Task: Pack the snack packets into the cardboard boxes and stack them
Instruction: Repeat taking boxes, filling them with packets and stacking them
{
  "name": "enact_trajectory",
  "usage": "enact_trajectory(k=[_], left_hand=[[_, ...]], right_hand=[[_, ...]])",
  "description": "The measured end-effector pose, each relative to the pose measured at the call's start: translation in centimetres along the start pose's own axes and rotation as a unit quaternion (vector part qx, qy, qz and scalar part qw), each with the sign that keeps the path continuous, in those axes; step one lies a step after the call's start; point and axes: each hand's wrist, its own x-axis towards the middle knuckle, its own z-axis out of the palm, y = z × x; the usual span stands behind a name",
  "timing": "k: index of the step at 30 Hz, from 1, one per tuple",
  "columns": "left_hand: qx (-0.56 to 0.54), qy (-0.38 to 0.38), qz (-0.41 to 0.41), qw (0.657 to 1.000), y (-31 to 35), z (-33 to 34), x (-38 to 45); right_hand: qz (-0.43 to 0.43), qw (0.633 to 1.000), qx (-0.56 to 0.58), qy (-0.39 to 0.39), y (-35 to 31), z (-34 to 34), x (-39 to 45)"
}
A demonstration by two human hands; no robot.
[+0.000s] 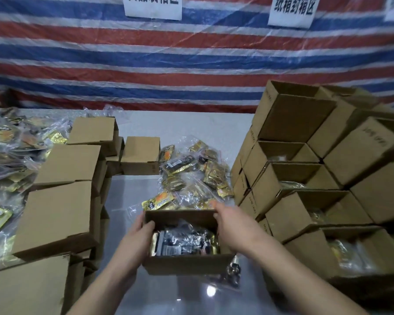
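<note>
Fingers of left hand [143, 226] and right hand [228, 226] grip filled box [187, 261].

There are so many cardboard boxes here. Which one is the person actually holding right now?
The open box at front centre, already holding packets. The left hand and right hand grip its sides; all others sit untouched in stacks.

Open box [187, 261]: plain brown corrugated cardboard, matt, raw cut edges. Box stacks on the right [309, 169] and left [62, 201]: same matt brown cardboard, faint dark print on some sides. Snack packets [191, 176]: glossy gold and black foil, bagged in clear, crinkly, shiny plastic; same foil inside the open box. Table [132, 194]: smooth grey top, glossy enough to throw a lamp glare. Backdrop [146, 64]: woven plastic tarp, red, white and blue stripes, slight sheen. Signs [291, 10]: white paper, black print.
</note>
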Motion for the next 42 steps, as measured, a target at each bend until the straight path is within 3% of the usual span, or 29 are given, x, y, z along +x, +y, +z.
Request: enact_trajectory(k=[6,16,26,33,42], left_hand=[[-0.094,-0.055,0.101,0.989,12.5,3.9,-0.1],[-0.097,-0.095,0.101,0.986,24.7,19.0,4.4],[-0.057,-0.107,0.087,0.989,26.2,27.2,10.3],[-0.06,-0.108,0.065,0.99,26.4,30.0,12.0],[-0.041,-0.112,0.042,0.992,25.8,30.6,12.6]], right_hand=[[0.043,0.993,0.021,0.104,2.5,-14.9,-0.7],[0.189,0.949,-0.041,0.248,12.9,-26.8,1.8],[0.157,0.937,-0.073,0.303,19.7,-29.5,6.5],[0.155,0.947,-0.064,0.276,22.6,-28.9,8.2],[0.153,0.936,-0.168,0.27,23.2,-28.1,9.1]])
